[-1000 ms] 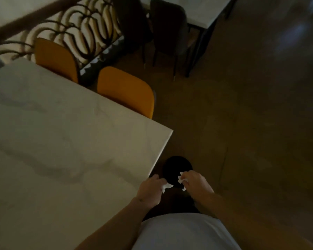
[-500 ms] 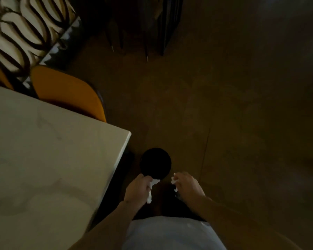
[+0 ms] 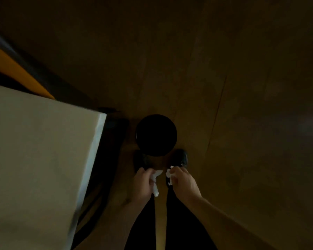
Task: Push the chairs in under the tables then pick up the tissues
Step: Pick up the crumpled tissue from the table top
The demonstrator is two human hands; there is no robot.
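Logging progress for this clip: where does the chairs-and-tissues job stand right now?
Done, as far as visible: the one orange chair in view sits tucked against the table; other chairs are out of frame. In hand: the left hand grips one white tissue, and the right hand grips another tissue, both held just short of the black bin. Left: probably dropping them in.

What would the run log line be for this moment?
left hand: grips tissue | right hand: grips second tissue | round black bin: on floor ahead | table: left
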